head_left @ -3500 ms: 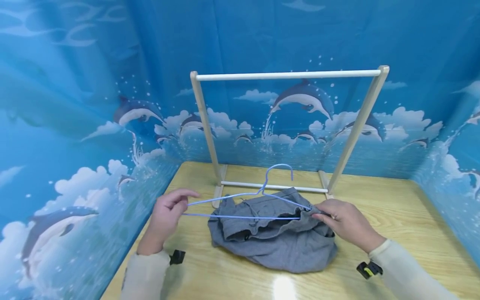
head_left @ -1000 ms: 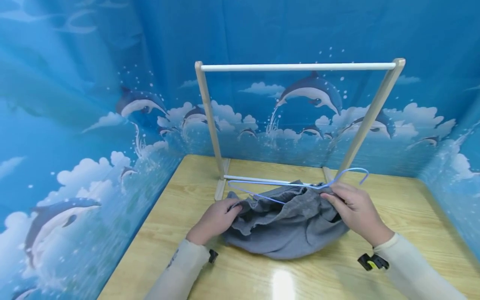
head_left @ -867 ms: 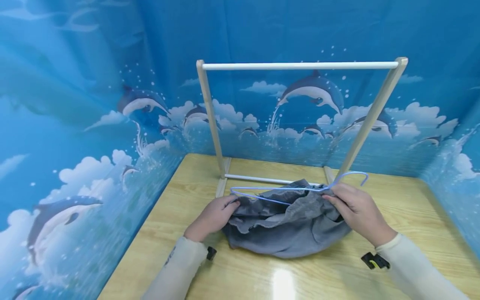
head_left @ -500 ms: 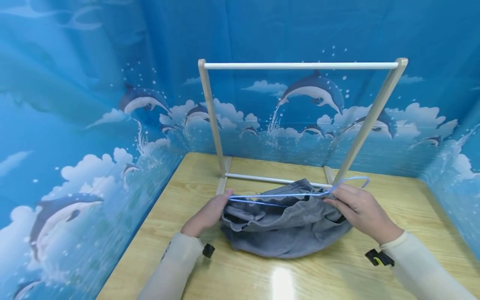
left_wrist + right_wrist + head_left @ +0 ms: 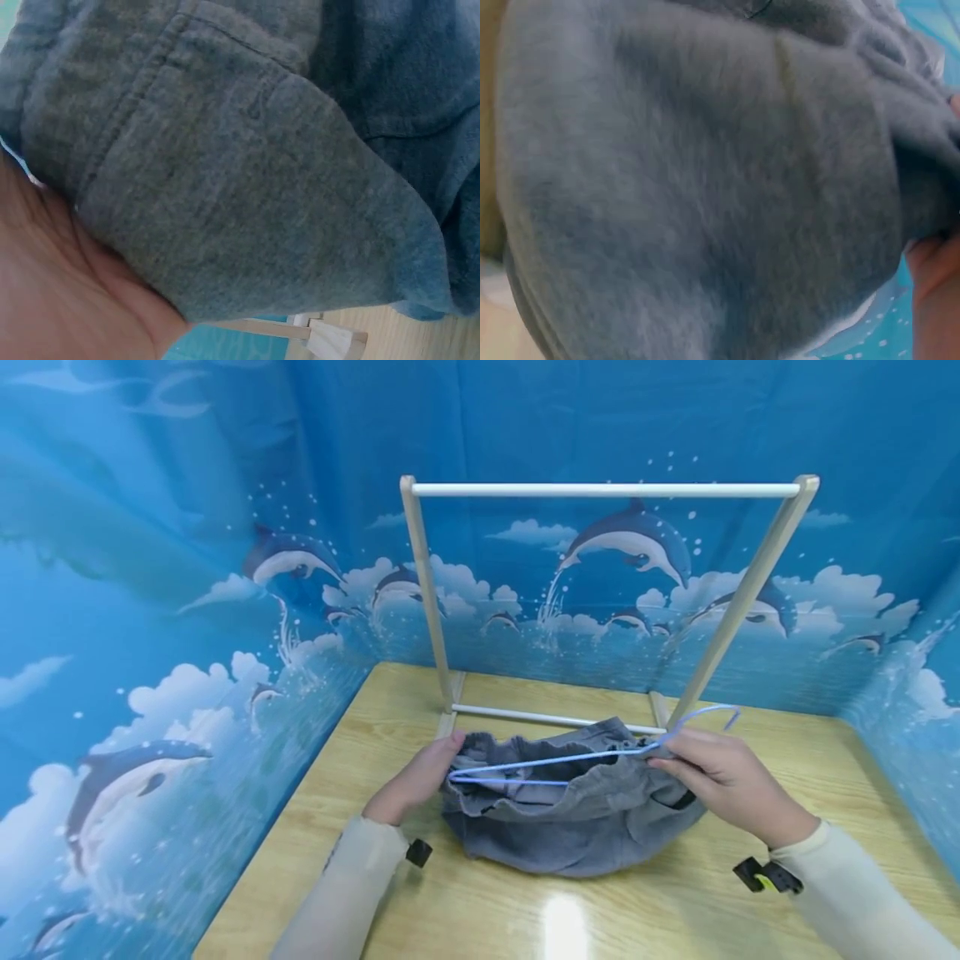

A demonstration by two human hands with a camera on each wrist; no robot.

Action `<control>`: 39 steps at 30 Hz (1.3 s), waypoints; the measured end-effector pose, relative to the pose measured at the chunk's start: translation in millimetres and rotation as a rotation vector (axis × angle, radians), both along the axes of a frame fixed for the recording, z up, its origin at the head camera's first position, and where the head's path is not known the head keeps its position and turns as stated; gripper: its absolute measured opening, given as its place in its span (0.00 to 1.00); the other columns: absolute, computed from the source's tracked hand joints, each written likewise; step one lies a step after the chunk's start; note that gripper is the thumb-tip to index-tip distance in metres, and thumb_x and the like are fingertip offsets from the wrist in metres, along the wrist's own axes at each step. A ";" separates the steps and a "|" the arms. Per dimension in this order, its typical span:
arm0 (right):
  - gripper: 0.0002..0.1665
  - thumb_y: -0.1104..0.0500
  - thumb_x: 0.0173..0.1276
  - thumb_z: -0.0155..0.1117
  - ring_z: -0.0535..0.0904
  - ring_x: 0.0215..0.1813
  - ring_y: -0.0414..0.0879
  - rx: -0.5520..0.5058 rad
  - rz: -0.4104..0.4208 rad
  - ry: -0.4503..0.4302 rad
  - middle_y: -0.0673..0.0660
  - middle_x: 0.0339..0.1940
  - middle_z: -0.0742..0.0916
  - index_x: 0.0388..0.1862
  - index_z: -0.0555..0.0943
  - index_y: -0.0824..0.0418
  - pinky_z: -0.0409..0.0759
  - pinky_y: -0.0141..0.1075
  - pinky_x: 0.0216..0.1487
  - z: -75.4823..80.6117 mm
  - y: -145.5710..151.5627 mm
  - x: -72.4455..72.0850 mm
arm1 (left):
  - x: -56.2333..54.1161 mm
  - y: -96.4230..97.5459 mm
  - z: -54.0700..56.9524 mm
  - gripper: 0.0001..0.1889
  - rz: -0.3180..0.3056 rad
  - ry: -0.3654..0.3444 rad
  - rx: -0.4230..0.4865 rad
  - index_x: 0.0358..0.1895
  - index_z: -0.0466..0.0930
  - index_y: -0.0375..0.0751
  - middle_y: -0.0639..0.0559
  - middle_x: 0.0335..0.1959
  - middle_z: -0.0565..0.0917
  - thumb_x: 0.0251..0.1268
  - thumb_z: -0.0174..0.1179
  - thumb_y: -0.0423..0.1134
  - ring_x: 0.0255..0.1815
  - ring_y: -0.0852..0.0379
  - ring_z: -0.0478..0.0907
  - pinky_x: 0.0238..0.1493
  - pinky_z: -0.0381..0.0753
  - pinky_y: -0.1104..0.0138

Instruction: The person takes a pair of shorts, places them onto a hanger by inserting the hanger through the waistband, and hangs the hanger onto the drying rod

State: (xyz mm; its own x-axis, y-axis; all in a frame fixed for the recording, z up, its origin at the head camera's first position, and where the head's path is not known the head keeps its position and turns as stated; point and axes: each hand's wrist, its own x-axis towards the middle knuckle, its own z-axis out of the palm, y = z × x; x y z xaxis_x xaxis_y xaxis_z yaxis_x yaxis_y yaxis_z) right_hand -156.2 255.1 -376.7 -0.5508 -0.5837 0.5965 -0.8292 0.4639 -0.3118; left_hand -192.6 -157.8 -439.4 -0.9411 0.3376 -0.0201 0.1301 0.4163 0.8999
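A pair of grey pants [image 5: 570, 835] lies bunched on the table, its elastic waistband gaping upward. A thin light-blue hanger [image 5: 540, 763] slants across the waist opening, its left end inside the left edge and its hook leaning to the right. At the left end of the waistband my left hand [image 5: 416, 777] holds the cloth, thumb on top and the other fingers hidden by the fabric. My right hand [image 5: 731, 781] pinches the right end of the waistband together with the hanger near the base of its hook. Grey cloth [image 5: 240, 172] fills most of the left wrist view.
Behind the pants stands a small wooden rack with a white top bar [image 5: 600, 491] and a white lower bar [image 5: 517, 716]. The wooden table [image 5: 487, 910] is walled in by blue dolphin-print cloth [image 5: 187, 610].
My left hand has left the hanger's left end and taken the left waistband. The hanger has tipped to the right, its left end dropping into the waist opening. My right hand keeps its hold.
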 end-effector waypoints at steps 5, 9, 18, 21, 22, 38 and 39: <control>0.03 0.59 0.75 0.66 0.79 0.37 0.33 0.138 -0.032 0.123 0.40 0.37 0.83 0.42 0.84 0.51 0.75 0.22 0.38 -2.2 -5.1 -4.8 | 0.3 2.2 6.6 0.30 -0.041 0.023 -0.063 0.64 0.78 0.34 0.40 0.61 0.81 0.84 0.43 0.58 0.66 0.43 0.75 0.70 0.70 0.45; 0.05 0.54 0.76 0.65 0.81 0.40 0.34 0.184 -0.051 0.162 0.41 0.39 0.84 0.44 0.86 0.52 0.78 0.24 0.41 -10.5 -14.2 -5.9 | 1.5 7.4 6.1 0.36 -0.069 0.032 -0.126 0.70 0.73 0.37 0.39 0.64 0.79 0.75 0.56 0.64 0.67 0.41 0.75 0.66 0.74 0.45; 0.19 0.69 0.61 0.76 0.83 0.37 0.36 0.144 -0.147 0.082 0.45 0.37 0.88 0.51 0.88 0.58 0.83 0.35 0.35 -31.3 -20.5 -11.1 | 9.3 -7.2 -9.2 0.47 -0.362 0.055 -0.132 0.84 0.50 0.61 0.51 0.80 0.60 0.67 0.70 0.48 0.79 0.47 0.59 0.76 0.61 0.45; 0.13 0.66 0.66 0.74 0.80 0.34 0.34 0.138 -0.159 0.042 0.43 0.36 0.86 0.48 0.87 0.54 0.81 0.34 0.33 -38.7 -18.0 -12.3 | 10.4 -6.5 -16.3 0.41 -0.355 0.118 -0.230 0.80 0.61 0.64 0.56 0.74 0.70 0.67 0.71 0.52 0.73 0.53 0.68 0.72 0.68 0.50; 0.10 0.64 0.68 0.72 0.80 0.34 0.33 0.140 -0.163 0.036 0.42 0.35 0.86 0.46 0.87 0.53 0.80 0.34 0.33 -41.4 -17.4 -12.8 | 10.4 -5.5 -18.7 0.33 -0.332 0.150 -0.271 0.75 0.68 0.63 0.57 0.66 0.77 0.69 0.69 0.53 0.66 0.56 0.74 0.66 0.75 0.53; 0.09 0.59 0.72 0.71 0.78 0.33 0.29 0.187 -0.252 -0.091 0.37 0.31 0.82 0.36 0.80 0.45 0.78 0.34 0.32 -99.2 -28.4 -5.5 | 8.4 6.5 -61.0 0.14 -0.269 0.262 -0.526 0.30 0.70 0.53 0.62 0.22 0.68 0.79 0.57 0.47 0.24 0.65 0.68 0.31 0.72 0.67; 0.10 0.58 0.72 0.70 0.76 0.31 0.28 0.192 -0.267 -0.111 0.36 0.30 0.80 0.35 0.79 0.44 0.77 0.34 0.31 -102.6 -29.2 -4.1 | 8.0 7.6 -62.4 0.14 -0.268 0.262 -0.522 0.29 0.70 0.53 0.62 0.22 0.68 0.79 0.56 0.47 0.25 0.65 0.68 0.31 0.72 0.67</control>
